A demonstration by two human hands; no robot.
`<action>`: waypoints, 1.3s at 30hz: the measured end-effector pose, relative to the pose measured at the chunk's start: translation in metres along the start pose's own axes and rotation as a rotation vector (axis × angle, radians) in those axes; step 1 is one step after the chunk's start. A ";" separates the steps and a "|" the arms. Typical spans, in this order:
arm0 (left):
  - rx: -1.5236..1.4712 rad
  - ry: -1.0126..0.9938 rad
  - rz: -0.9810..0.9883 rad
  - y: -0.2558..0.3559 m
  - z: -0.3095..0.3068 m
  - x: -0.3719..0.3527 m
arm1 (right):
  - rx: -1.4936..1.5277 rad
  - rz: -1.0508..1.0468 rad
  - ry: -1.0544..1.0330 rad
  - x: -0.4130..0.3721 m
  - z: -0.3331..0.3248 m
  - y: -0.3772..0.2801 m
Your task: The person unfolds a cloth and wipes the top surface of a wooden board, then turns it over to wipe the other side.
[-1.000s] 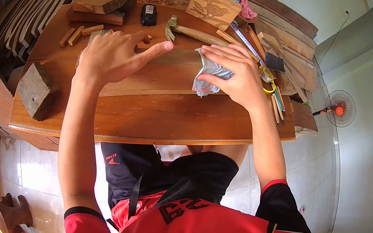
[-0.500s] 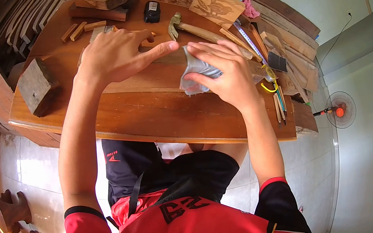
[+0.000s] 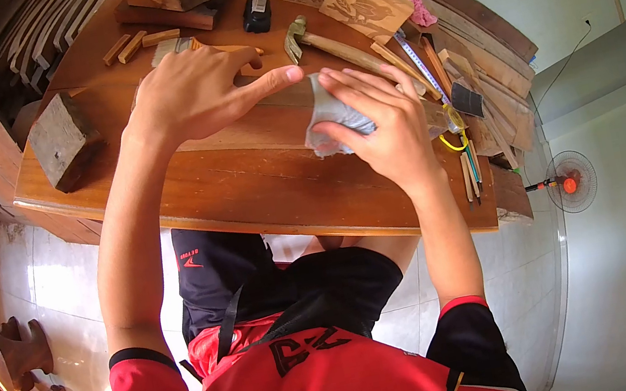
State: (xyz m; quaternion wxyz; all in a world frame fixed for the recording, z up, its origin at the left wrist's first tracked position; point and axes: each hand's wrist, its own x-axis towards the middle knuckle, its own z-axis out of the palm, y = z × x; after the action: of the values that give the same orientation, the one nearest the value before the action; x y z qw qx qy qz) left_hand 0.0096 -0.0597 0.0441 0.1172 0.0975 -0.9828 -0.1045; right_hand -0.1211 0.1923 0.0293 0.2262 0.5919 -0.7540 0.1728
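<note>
A flat wooden board (image 3: 256, 134) lies along the table under both hands. My left hand (image 3: 190, 91) braces its left part, with the thumb stretched to the right and the fingers bent over toward the far edge, their tips mostly hidden. My right hand (image 3: 378, 113) presses a thin, crumpled grey cloth (image 3: 328, 113) onto the board, thumb on the near side and fingers laid over the top. Just beyond the hands rests a claw hammer (image 3: 342, 50). Part of a brush (image 3: 172, 49) shows behind my left hand.
A dark wood block (image 3: 65, 143) stands at the left. Farther back are a black boxy tool (image 3: 257, 14), small wood sticks (image 3: 132, 47) and a carved panel (image 3: 365, 3). On the right lie a tape measure blade (image 3: 420, 63), pencils (image 3: 472, 171) and a dark sheet (image 3: 466, 100).
My right hand and the grey cloth have shifted very slightly to the right along the board. My left hand keeps its place.
</note>
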 end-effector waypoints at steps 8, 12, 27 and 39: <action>-0.066 0.010 -0.027 0.000 0.002 0.002 | -0.060 0.088 -0.018 -0.034 -0.027 0.029; -0.061 -0.022 -0.048 0.001 -0.001 0.002 | -0.077 0.135 -0.051 -0.051 -0.042 0.046; 0.022 0.038 0.000 0.005 0.003 -0.001 | -0.131 0.128 -0.066 -0.062 -0.054 0.064; 0.004 0.022 -0.001 0.009 0.001 -0.003 | -0.070 0.028 -0.035 -0.030 -0.030 0.041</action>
State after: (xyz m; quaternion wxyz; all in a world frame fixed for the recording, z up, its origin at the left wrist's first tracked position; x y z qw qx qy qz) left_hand 0.0104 -0.0504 0.0451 0.1277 0.0992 -0.9816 -0.1016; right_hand -0.1511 0.2423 0.0380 0.2310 0.5760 -0.7717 0.1391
